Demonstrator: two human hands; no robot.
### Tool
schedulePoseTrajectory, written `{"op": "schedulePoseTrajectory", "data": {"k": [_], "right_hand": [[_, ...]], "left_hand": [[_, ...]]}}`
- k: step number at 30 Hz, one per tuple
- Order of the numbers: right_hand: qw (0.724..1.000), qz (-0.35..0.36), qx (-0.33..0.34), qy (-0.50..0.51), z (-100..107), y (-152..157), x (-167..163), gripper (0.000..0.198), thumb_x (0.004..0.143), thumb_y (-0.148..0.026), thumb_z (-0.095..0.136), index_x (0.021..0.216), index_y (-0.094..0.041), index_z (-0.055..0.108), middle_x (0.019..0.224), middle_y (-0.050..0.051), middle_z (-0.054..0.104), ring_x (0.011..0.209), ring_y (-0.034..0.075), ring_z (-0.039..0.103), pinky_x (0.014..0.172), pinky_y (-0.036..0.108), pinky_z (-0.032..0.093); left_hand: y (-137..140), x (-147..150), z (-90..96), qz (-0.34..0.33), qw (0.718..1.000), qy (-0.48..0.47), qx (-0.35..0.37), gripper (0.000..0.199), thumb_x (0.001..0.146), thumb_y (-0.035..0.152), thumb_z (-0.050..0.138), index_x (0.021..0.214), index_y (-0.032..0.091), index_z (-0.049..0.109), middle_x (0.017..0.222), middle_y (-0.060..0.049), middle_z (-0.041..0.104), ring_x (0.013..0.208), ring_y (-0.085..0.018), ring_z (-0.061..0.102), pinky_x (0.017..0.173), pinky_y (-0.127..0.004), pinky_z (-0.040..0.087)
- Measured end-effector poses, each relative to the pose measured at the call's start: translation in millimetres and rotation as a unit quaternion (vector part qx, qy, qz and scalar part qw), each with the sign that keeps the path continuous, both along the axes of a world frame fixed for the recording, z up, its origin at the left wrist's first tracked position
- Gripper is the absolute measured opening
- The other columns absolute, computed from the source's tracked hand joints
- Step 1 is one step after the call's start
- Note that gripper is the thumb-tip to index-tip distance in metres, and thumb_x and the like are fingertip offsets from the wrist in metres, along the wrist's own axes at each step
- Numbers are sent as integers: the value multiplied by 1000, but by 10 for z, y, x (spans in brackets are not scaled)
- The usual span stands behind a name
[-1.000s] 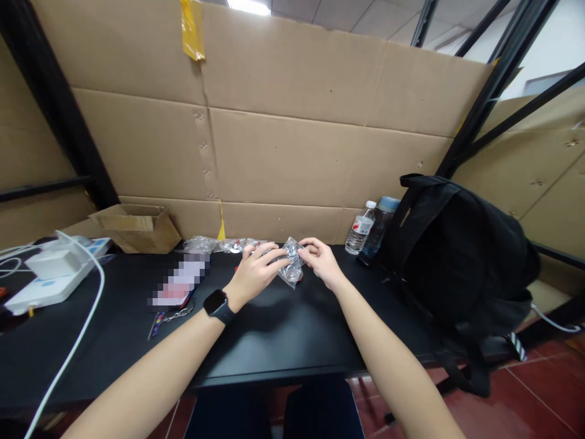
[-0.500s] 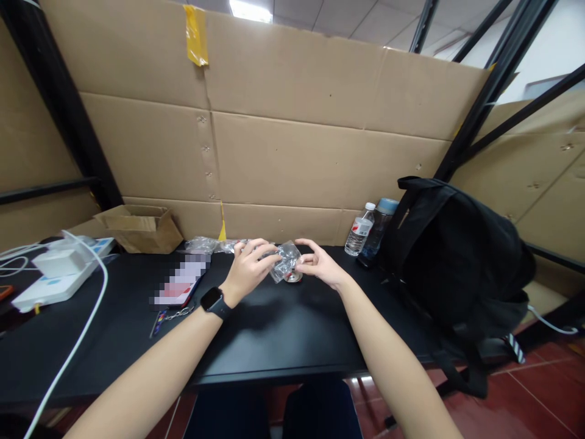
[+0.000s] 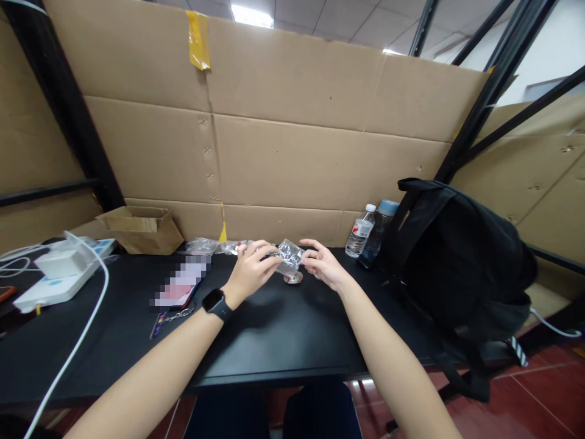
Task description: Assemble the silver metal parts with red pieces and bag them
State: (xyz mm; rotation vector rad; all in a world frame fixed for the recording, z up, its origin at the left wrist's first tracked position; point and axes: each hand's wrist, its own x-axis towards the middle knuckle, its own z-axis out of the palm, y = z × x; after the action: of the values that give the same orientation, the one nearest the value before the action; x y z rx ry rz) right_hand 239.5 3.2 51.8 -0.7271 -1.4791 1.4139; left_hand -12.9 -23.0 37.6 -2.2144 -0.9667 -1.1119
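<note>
Left hand, head view: fingers half-curled, tips closed on one side of a clear plastic bag. Right hand: fingertips pinched on the opposite edge, upper finger loosely extended. Bag sits between the hands, metallic disc just below; contact unclear. Judgement: thin film slips easily; grip both edges evenly, disc clear of fingers.

Colourless wrapper; silver-red disc; black tabletop; yellow tape.

Crinkled, clear plastic bag, tilted
</note>
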Motion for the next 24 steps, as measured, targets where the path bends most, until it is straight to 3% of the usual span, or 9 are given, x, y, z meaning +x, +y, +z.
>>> {"op": "schedulePoseTrajectory", "data": {"k": [9,17,21,24], "right_hand": [[999,-12,16,-39,-117,49,-94,61,72,-36,85,124,-22,58,77,-3,65,56,9,53,51,20,37],[997,-1,26,-79,-180,43,-131,75,61,-26,91,128,-23,56,81,0,73,73,18,71,72,31,56],[993,-36,46,-107,-164,48,-128,73,59,-29,92,124,-20,59,72,-1,73,63,17,68,64,28,54],[988,-70,69,-116,-146,49,-136,63,66,-34,88,121,-18,61,66,-2,71,53,13,60,53,23,46]], "left_hand": [[-5,84,-33,-15,998,-12,-64,13,94,26,65,93,29,77,112,-4,74,123,-28,52,101,-50,34],[-17,72,-18,-32,994,27,-104,13,93,25,65,95,29,77,110,-5,74,122,-29,51,97,-49,35],[-7,68,-50,-46,991,42,-117,13,94,27,64,93,29,77,105,-5,74,120,-28,52,94,-48,34],[13,75,-70,-48,990,50,-120,15,96,25,61,94,29,76,101,-5,76,117,-27,54,93,-47,33]]}}
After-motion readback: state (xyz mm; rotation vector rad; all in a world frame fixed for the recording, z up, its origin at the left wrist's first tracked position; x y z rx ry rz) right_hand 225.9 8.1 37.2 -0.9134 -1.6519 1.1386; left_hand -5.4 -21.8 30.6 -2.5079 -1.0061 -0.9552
